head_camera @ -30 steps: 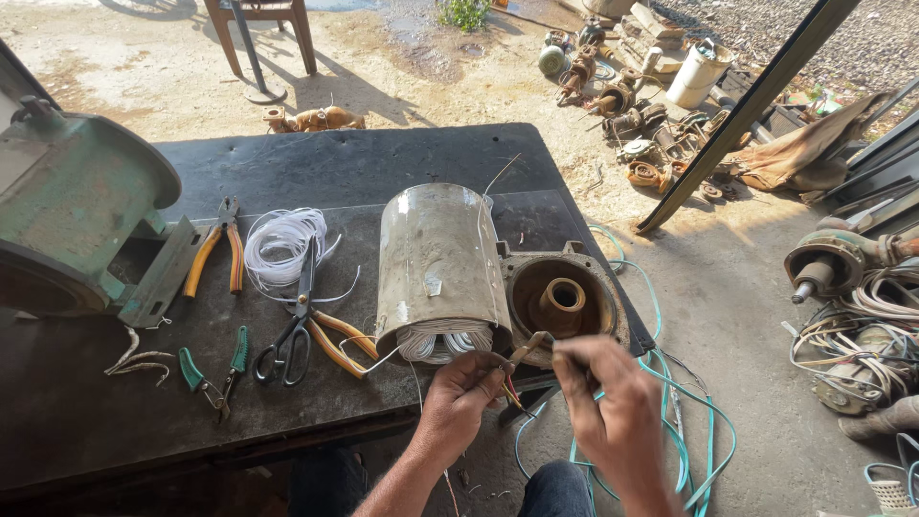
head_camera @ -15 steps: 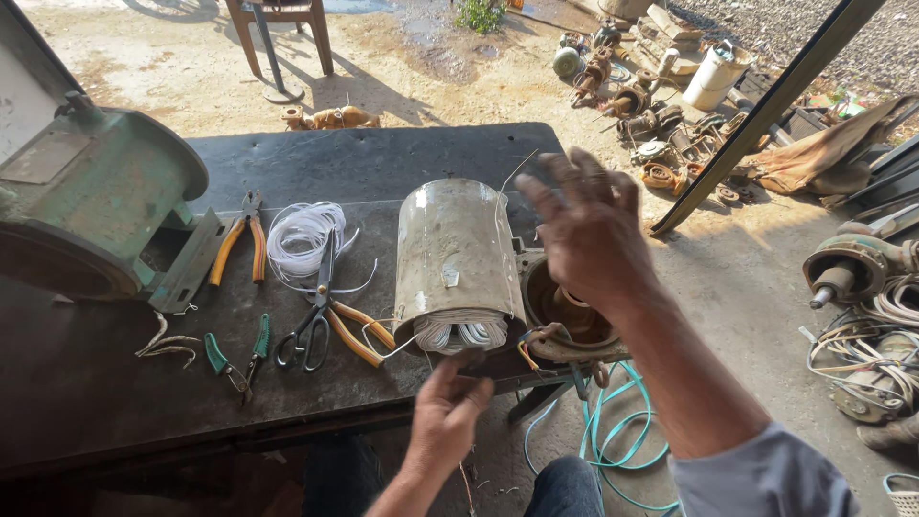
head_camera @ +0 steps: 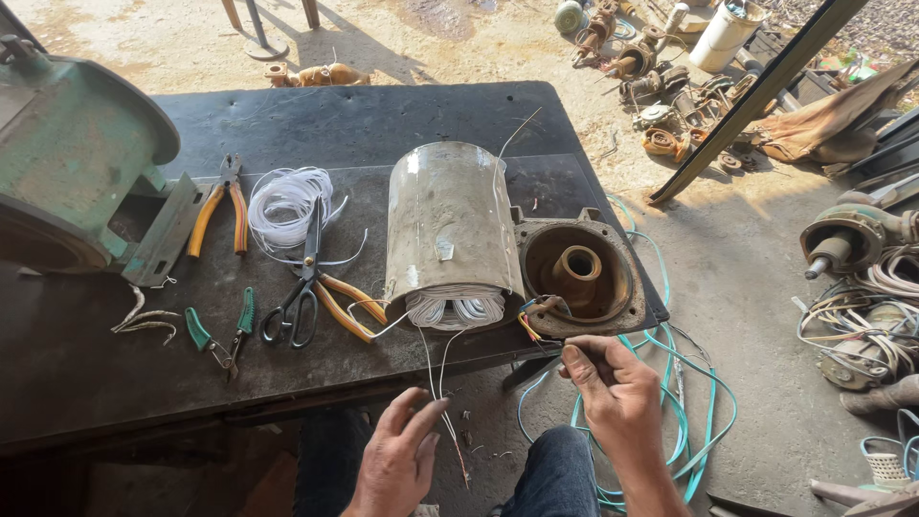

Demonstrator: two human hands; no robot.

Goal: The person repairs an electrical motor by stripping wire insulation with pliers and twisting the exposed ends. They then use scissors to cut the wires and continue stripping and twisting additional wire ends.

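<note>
- Motor stator [head_camera: 450, 225], a dull grey metal cylinder, lies on its side near the middle of the dark, scuffed metal table [head_camera: 316, 124], with pale winding loops [head_camera: 456, 308] bulging from the end nearest me.
- At the far left sits a chipped green cast housing [head_camera: 67, 163], rounded and heavy.
- Beside it lie orange-handled pliers [head_camera: 218, 203], then a loose coil of white cord [head_camera: 285, 201] with black-handled scissors [head_camera: 297, 297] laid across it; small green-handled cutters [head_camera: 222, 330] lie closer to my edge.
- My left hand [head_camera: 397, 464] hovers below the table edge, fingers half curled and loosely spread, with thin white strands [head_camera: 436, 369] trailing down from the windings against my fingertips; whether I pinch them I cannot tell.
- Right of the stator rests a rusty brown end cap [head_camera: 581, 278], round with a raised central hub.
- My right hand [head_camera: 613, 393] is just below that cap, thumb and forefinger narrowed onto thin coloured lead wires [head_camera: 528, 325].
- Teal cable [head_camera: 689, 421] loops over the dusty concrete ground.
</note>
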